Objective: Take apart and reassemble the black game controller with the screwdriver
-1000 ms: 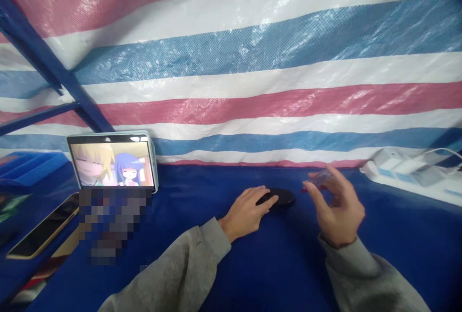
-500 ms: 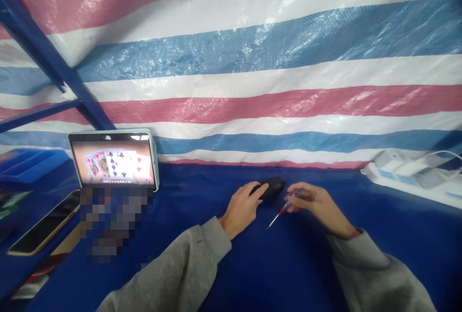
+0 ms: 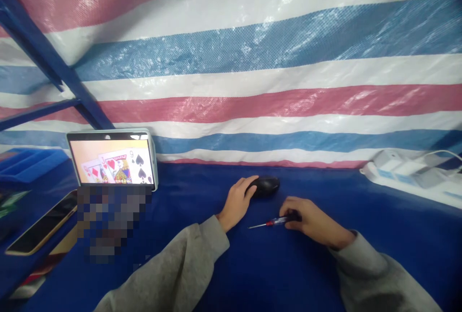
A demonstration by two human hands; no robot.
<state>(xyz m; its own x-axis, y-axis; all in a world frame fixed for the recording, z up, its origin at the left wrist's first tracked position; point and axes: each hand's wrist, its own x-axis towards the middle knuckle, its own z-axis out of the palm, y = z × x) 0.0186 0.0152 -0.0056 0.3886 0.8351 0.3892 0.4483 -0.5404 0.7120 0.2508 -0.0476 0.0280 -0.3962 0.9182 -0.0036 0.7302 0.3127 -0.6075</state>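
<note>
A black computer mouse (image 3: 267, 186) lies on the blue table surface (image 3: 249, 273). My left hand (image 3: 238, 201) is closed on its left end, thumb on the near side and fingers over the far side. To the right, my right hand (image 3: 303, 218) pinches a small screwdriver (image 3: 276, 221) by its handle. The screwdriver has a clear and red handle and a thin metal shaft that points left, nearly level, in front of the mouse. Its tip is apart from the mouse. My fingers cover the handle's rear end.
At the left a tablet (image 3: 111, 158) showing playing cards leans upright. A phone (image 3: 45, 223) and a blue tray (image 3: 34, 162) lie beyond it. A white power strip (image 3: 415, 177) with plugs and a cable sits at the right. A striped tarp (image 3: 252, 105) hangs behind.
My right hand has lowered slightly, and the screwdriver has swung from slanting down to nearly level, pointing left. My left hand and the mouse have shifted a little left. The tablet picture has changed.
</note>
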